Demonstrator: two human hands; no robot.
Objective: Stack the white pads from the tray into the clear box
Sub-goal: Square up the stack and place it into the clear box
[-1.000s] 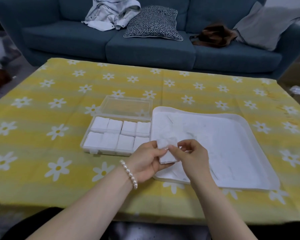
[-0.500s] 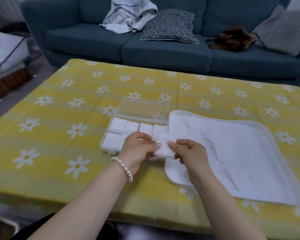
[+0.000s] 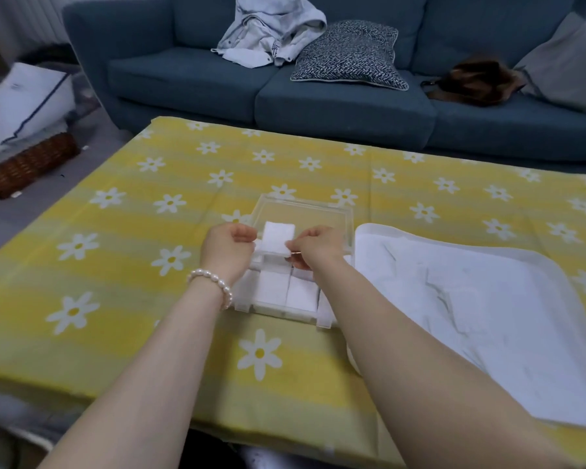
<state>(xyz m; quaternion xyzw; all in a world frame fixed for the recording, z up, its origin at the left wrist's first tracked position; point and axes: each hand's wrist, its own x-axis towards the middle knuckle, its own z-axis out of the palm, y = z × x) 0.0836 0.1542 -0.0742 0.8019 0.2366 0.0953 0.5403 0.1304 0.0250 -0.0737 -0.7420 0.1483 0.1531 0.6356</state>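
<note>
Your left hand (image 3: 229, 243) and right hand (image 3: 313, 247) pinching one white pad (image 3: 276, 239) by its sides, over the clear box (image 3: 286, 286), tray (image 3: 487, 299) right.

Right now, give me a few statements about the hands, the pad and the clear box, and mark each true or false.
1. Both hands, left hand and right hand, pinch one white pad. True.
2. The pad is held over the tray. False: it is over the clear box.
3. The clear box is empty. False: white pads already fill its near compartments.
4. The left wrist wears a pearl bracelet. True.
</note>
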